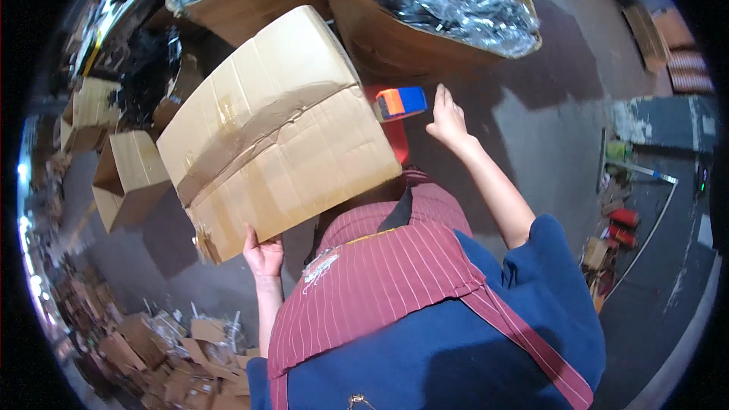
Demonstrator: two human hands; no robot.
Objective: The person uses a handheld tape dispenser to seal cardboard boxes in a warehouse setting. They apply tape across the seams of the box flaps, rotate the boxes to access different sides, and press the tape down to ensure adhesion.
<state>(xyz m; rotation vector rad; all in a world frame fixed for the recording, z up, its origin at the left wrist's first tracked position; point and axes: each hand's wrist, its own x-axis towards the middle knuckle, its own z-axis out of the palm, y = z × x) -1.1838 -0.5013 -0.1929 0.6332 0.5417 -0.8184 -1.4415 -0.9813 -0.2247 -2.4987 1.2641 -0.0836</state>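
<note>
A large brown cardboard box [277,137], creased across its middle and taped, is tilted in front of my body. My left hand [264,255] grips its lower edge, thumb on the visible face and the other fingers partly hidden. Past the box's right side is a small blue and orange block-shaped thing [402,102], with a red piece [396,142] below it; I cannot make out their kind. Close to the right of the blue end, my right hand [448,118] is open with its fingers stretched out, holding nothing.
Two big cartons [425,53] full of clear plastic wrap stand ahead. An opened box [129,178] sits on the floor at left. Flattened cardboard [175,364] is heaped at lower left. Red items [623,228] lie along the right, near a dark platform [661,258].
</note>
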